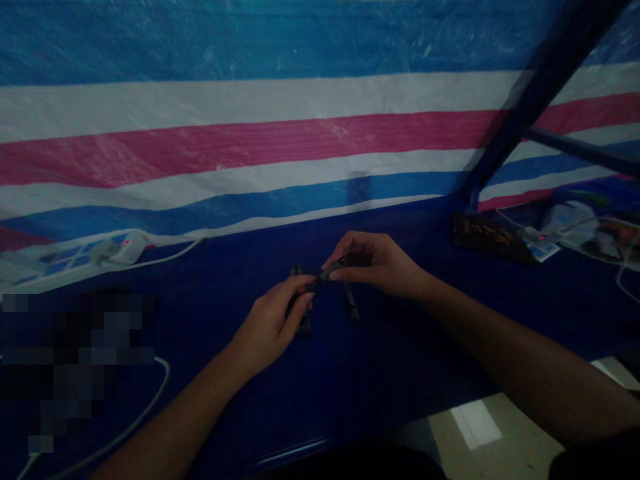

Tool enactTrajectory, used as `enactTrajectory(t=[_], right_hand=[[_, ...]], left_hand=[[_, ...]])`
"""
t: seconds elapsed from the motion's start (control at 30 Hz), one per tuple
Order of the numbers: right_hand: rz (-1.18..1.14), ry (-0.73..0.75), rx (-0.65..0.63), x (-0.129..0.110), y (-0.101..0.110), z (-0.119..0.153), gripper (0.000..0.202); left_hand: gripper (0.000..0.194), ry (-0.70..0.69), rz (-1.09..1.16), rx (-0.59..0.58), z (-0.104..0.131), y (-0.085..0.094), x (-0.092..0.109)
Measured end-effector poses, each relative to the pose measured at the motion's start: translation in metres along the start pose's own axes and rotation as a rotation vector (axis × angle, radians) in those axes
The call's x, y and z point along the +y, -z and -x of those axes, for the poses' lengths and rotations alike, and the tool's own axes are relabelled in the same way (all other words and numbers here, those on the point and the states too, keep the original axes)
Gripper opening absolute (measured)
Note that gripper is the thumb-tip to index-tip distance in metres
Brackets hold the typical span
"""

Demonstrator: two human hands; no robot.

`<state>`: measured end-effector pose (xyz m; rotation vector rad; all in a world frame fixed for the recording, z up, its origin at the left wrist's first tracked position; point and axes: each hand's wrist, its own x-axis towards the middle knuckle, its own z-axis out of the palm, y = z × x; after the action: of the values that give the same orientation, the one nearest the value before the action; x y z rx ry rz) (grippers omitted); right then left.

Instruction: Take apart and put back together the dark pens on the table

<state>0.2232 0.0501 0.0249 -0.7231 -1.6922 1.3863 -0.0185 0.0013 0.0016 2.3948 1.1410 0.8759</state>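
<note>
A slim dark pen (329, 271) is held aslant above the table between both my hands. My left hand (273, 317) pinches its lower end between thumb and fingers. The upper end sits in my right hand (377, 263), also closed in a pinch, with the fingertips partly hiding it. Several similar dark pens (306, 325) lie together under and beside my left hand, which covers part of them. Below my right hand, one more pen (353, 303) rests alone on the blue table (310, 393). The dim light blurs fine detail.
At the back left lies a white power strip (131, 247) with a cable. A blurred-out dark patch (80, 360) and a white cable (163, 383) are at the left. A dark box (493, 237) and another plugged socket (543, 237) stand right. Striped sheeting (280, 143) hangs behind.
</note>
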Motion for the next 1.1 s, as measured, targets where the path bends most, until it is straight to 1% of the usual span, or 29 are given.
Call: enactTrajectory(t=[0.03,0.1,0.13,0.17,0.23,0.27,0.3,0.33,0.37,0.4,0.43,0.47,0.53,0.57,0.6,0.63,0.67,0.7,0.73,0.77,0.8,0.87,0.9,0.93,1.0,1.07,1.1], right_hand=[[0.092,-0.012,0.02,0.0,-0.001,0.001,0.026],[0.296,-0.046,0.043,-0.002,-0.002,0.003,0.037],[0.373,-0.06,0.042,-0.004,-0.002,0.003,0.041],[0.415,-0.065,0.037,-0.006,-0.002,0.004,0.04],[0.414,-0.035,0.032,-0.009,0.0,0.005,0.027],[0.388,-0.002,0.029,-0.009,0.001,0.005,0.028],[0.358,0.037,0.023,-0.009,0.002,0.004,0.036],[0.338,0.071,0.016,-0.008,0.002,0.004,0.04],[0.333,0.096,0.011,-0.006,0.003,0.003,0.037],[0.336,0.109,0.016,-0.004,0.003,0.003,0.03],[0.348,0.107,0.027,-0.003,0.004,0.002,0.022],[0.373,0.092,0.041,-0.002,0.004,0.002,0.019],[0.464,0.047,0.054,-0.004,0.007,0.002,0.035],[0.53,0.026,0.026,-0.006,0.008,0.002,0.044],[0.588,0.026,0.006,-0.009,0.01,0.002,0.043],[0.594,0.045,0.019,-0.012,0.012,0.003,0.037],[0.545,0.066,0.031,-0.014,0.014,0.003,0.032],[0.497,0.093,0.015,-0.016,0.015,0.004,0.036],[0.47,0.114,-0.003,-0.017,0.015,0.004,0.035],[0.464,0.12,-0.02,-0.017,0.015,0.005,0.03],[0.494,0.113,-0.032,-0.017,0.014,0.005,0.024],[0.594,0.075,-0.034,-0.015,0.012,0.005,0.034],[0.621,0.056,-0.029,-0.015,0.012,0.005,0.036],[0.618,0.045,-0.028,-0.014,0.011,0.005,0.032],[0.538,0.044,-0.056,-0.013,0.011,0.005,0.024],[0.47,0.049,-0.086,-0.013,0.011,0.005,0.024],[0.479,0.041,-0.088,-0.013,0.01,0.004,0.023]], left_hand=[[0.023,-0.006,-0.01,0.006,0.0,0.0,-0.001],[0.023,-0.019,-0.042,0.031,-0.001,0.0,-0.003],[0.024,-0.023,-0.061,0.044,-0.001,0.0,-0.004],[0.024,-0.021,-0.075,0.056,-0.001,0.0,-0.004],[0.024,0.001,-0.089,0.071,-0.002,0.0,-0.005],[0.025,0.017,-0.086,0.075,-0.003,0.001,-0.006],[0.025,0.035,-0.08,0.079,-0.004,0.001,-0.007],[0.026,0.05,-0.071,0.078,-0.004,0.001,-0.007],[0.026,0.062,-0.063,0.075,-0.004,0.002,-0.008],[0.026,0.068,-0.055,0.072,-0.005,0.002,-0.009],[0.026,0.067,-0.05,0.066,-0.004,0.002,-0.009],[0.026,0.062,-0.051,0.056,-0.004,0.002,-0.009],[0.024,0.044,-0.067,0.036,-0.003,0.003,-0.008],[0.024,0.039,-0.075,0.03,-0.002,0.003,-0.007],[0.024,0.037,-0.081,0.028,-0.002,0.004,-0.006],[0.024,0.037,-0.082,0.028,-0.001,0.004,-0.005],[0.024,0.039,-0.08,0.032,-0.001,0.005,-0.004],[0.024,0.038,-0.077,0.04,-0.001,0.005,-0.004],[0.024,0.035,-0.078,0.045,-0.002,0.006,-0.003],[0.024,0.027,-0.084,0.044,-0.002,0.006,-0.003],[0.023,0.013,-0.092,0.036,-0.002,0.006,-0.003],[0.023,-0.01,-0.103,0.009,-0.003,0.005,-0.003],[0.023,-0.012,-0.103,-0.007,-0.003,0.004,-0.003],[0.023,-0.007,-0.099,-0.015,-0.003,0.004,-0.003],[0.024,0.018,-0.087,-0.007,-0.003,0.004,-0.004],[0.023,0.031,-0.078,0.011,-0.003,0.004,-0.004],[0.023,0.031,-0.076,0.016,-0.002,0.004,-0.004]])
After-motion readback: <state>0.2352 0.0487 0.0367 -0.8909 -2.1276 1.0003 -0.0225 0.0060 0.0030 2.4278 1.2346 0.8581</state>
